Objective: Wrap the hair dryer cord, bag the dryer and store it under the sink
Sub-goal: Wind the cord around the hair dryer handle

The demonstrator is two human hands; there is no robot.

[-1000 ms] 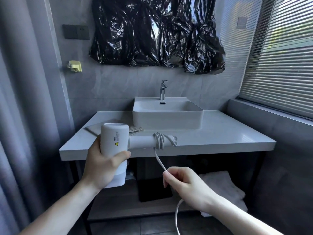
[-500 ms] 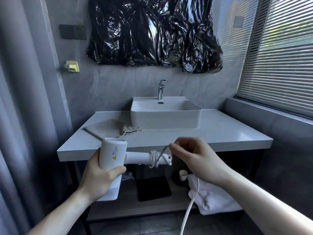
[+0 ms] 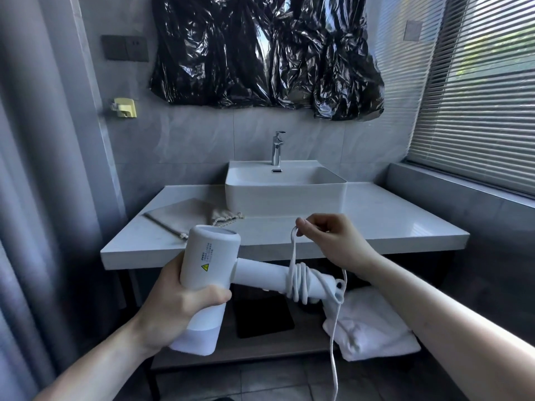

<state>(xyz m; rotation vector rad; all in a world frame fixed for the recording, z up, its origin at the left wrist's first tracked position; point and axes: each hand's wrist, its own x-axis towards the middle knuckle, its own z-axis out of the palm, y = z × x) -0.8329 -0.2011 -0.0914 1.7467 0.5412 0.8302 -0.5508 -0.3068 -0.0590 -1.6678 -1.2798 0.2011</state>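
Observation:
My left hand (image 3: pixel 179 302) grips the barrel of the white hair dryer (image 3: pixel 210 270), whose handle points right in front of the counter edge. Several turns of the white cord (image 3: pixel 298 280) lie around the handle. My right hand (image 3: pixel 333 241) pinches a loop of the cord just above the handle, and the loose end hangs down past the handle tip toward the floor. A beige drawstring bag (image 3: pixel 185 212) lies flat on the white countertop (image 3: pixel 390 224), left of the basin (image 3: pixel 285 192). Below the counter is a wooden shelf (image 3: pixel 260 345).
On the shelf lie a folded white towel (image 3: pixel 373 328) and a black flat object (image 3: pixel 263 316). A tap (image 3: pixel 278 149) stands behind the basin. Black plastic (image 3: pixel 266 53) covers the wall above. A curtain hangs at left, window blinds at right.
My right hand came up from below the handle, carrying the cord over it, and there are more turns on the handle. The dryer sank lower in view and closer to me.

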